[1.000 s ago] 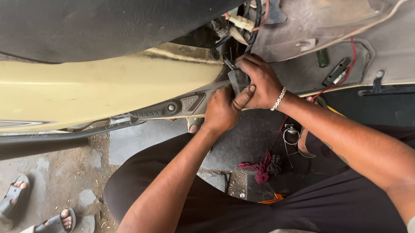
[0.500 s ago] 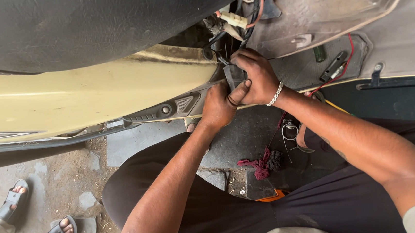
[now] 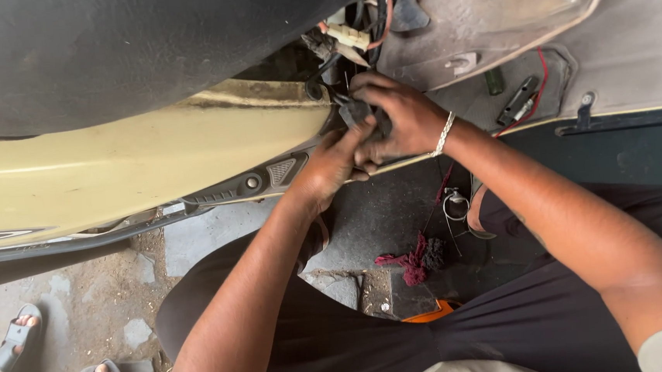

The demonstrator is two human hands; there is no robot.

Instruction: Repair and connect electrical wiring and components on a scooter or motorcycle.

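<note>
Dark trousers and a maroon rag [image 3: 412,261] on the grey floor panel [image 3: 372,214] lie nearest the camera. Beyond them, the left hand [image 3: 328,167] and right hand [image 3: 400,119] meet on a small black plastic connector block [image 3: 358,112], fingers of both closed around it. It sits at the rear edge of the pale yellow scooter side panel [image 3: 127,161], below a bundle of wires [image 3: 351,33]. For good control, grip the block body rather than its leads and keep it aligned. Farthest lies the dusty grey underseat cover [image 3: 528,9].
</note>
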